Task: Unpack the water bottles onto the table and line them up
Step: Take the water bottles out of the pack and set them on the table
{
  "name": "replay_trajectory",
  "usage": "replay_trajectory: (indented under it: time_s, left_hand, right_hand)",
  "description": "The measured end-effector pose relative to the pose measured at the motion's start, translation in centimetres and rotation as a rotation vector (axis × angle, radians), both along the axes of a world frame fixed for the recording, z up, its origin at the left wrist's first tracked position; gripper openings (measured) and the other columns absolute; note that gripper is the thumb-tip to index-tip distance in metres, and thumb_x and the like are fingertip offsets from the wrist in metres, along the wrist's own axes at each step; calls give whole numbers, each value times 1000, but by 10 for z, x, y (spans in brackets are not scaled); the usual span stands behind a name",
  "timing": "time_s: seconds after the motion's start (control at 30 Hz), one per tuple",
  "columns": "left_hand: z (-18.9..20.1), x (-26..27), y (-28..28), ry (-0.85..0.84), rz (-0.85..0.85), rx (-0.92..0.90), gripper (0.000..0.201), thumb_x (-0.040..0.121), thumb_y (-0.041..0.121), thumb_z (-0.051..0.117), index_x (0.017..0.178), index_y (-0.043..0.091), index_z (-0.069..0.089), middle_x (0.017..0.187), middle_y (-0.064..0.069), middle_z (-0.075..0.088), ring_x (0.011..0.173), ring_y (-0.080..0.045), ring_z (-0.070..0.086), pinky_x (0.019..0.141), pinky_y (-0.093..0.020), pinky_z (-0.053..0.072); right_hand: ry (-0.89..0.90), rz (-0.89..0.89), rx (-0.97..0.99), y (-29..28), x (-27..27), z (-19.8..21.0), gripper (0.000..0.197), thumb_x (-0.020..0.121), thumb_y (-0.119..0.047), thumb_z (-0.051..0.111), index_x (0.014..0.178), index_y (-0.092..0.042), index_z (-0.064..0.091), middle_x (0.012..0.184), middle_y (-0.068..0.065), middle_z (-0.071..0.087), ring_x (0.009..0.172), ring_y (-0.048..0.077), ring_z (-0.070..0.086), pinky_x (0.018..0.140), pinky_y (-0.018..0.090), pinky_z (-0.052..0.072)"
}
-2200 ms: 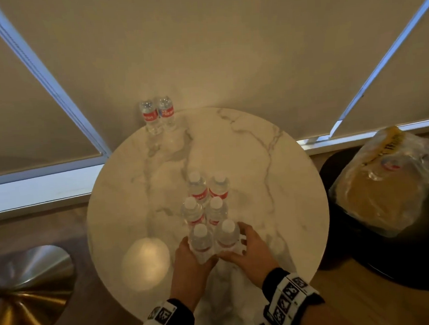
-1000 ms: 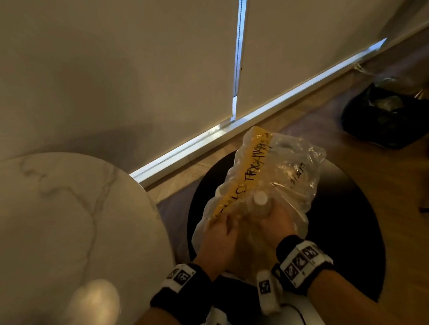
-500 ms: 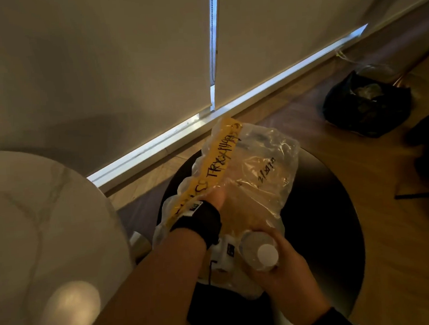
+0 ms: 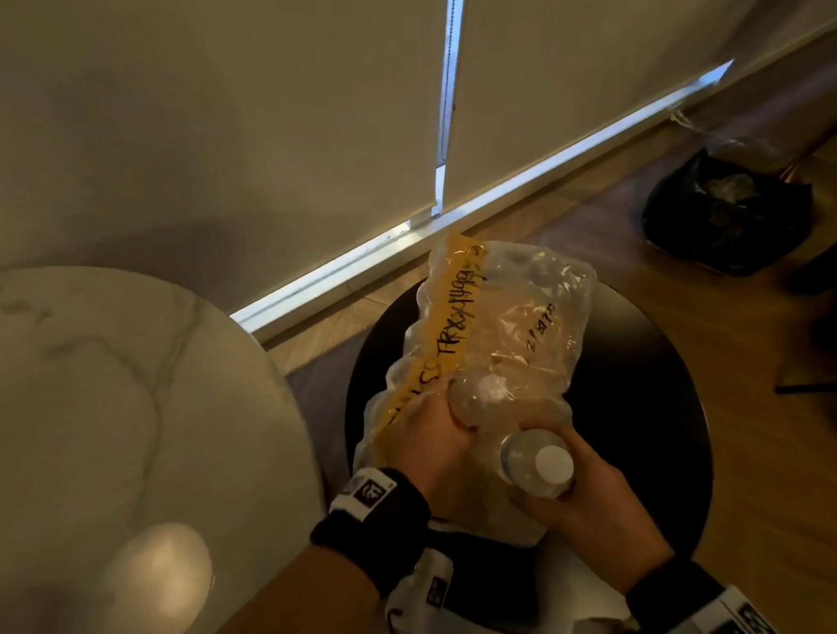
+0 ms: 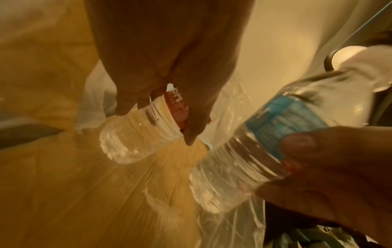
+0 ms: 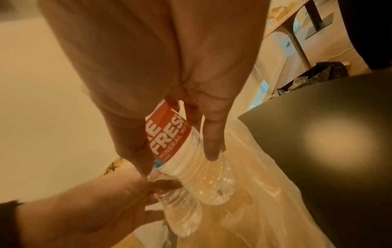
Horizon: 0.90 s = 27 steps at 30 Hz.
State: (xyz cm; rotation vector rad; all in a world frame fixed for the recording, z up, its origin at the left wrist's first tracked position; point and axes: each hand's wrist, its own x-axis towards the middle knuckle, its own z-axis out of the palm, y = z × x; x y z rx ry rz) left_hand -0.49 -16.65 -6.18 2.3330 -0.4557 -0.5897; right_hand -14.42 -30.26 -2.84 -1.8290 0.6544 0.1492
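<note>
A clear plastic bag (image 4: 519, 320) with a yellow strip lies on a round black stool (image 4: 657, 400). My left hand (image 4: 429, 443) grips a small water bottle (image 4: 480, 398) with a white cap, at the bag's near end. The left wrist view shows this bottle (image 5: 144, 127) with a red label between my fingers. My right hand (image 4: 580, 508) holds a second water bottle (image 4: 538, 464), upright, just right of the first. Its red label shows in the right wrist view, the bottle (image 6: 191, 161) hanging over the bag (image 6: 254, 209).
The round marble table (image 4: 118, 408) stands to the left of the stool, close by. Window blinds (image 4: 247, 106) hang behind. A black bag (image 4: 728, 209) sits on the wooden floor at the far right.
I turned from the table, where several bottles stand, to the bag on the stool. My right hand drew out one bottle, and my left hand now grips another.
</note>
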Motion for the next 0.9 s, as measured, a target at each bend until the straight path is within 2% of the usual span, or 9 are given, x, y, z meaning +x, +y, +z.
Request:
replay_trajectory:
  time_s: [0.13,0.27,0.3,0.4,0.5,0.6,0.73,0.83,0.9]
  left_hand:
    - [6,-37,54,-123,4,27,47,82,74,44,117,42,53,115,19,62,103,-4,60,94,-27,51]
    - [17,-54,98,9,-31,-90,65,69,57,74,127,39,51,121,16,63,109,-6,57,96,-21,44]
    - [17,-55,105,39,-56,-113,66,66,52,77,126,37,52,120,14,63,107,-6,57,95,-21,44]
    - [16,-55,115,99,-169,-78,45,70,42,77,107,26,58,108,1,66,95,-16,59,90,-33,50]
    - [23,-55,118,242,-301,-68,39,81,20,76,114,11,57,116,-16,65,104,-33,60,91,-38,48]
    - [29,-54,119,276,-348,-89,58,77,12,80,129,9,53,127,-17,62,115,-34,57,97,-40,46]
    - [37,-62,125,222,-240,-262,64,76,20,83,132,15,52,132,-9,60,121,-26,55,106,-38,41]
    - [53,-77,144,222,-107,-422,67,74,27,85,131,24,50,131,6,61,117,-4,56,107,-22,42]
    - [66,-91,167,229,-16,-499,66,73,30,86,130,28,51,127,13,63,112,7,57,100,-11,43]
  right_hand:
    - [27,55,-29,31,-15,15,67,68,-25,86,120,-47,51,112,-20,66,102,-11,60,82,12,47]
    - [32,113,-103,68,-25,28,60,67,-26,87,111,-47,51,107,-19,65,99,-9,61,73,7,46]
    - [35,111,-122,75,-26,27,59,67,-27,87,111,-45,52,108,-16,65,99,-3,62,78,11,47]
    - [45,77,-192,85,-26,17,65,64,-37,85,120,-32,53,117,-2,64,107,19,62,93,42,50]
    - [39,64,-281,79,-24,4,73,68,-44,82,131,-31,47,129,5,59,119,27,57,101,53,46]
    - [45,-25,-279,61,-21,-2,96,66,-41,85,145,-31,32,140,2,53,127,25,51,105,51,42]
    - [44,1,-307,47,-22,7,76,65,-41,85,130,-26,49,120,2,65,112,24,61,91,44,51]
    - [32,51,-302,60,-30,27,61,68,-35,85,121,-29,54,109,-5,67,101,18,63,75,29,48]
    - [25,93,-277,80,-36,42,61,67,-35,85,119,-31,54,108,-7,67,101,16,63,74,27,49]
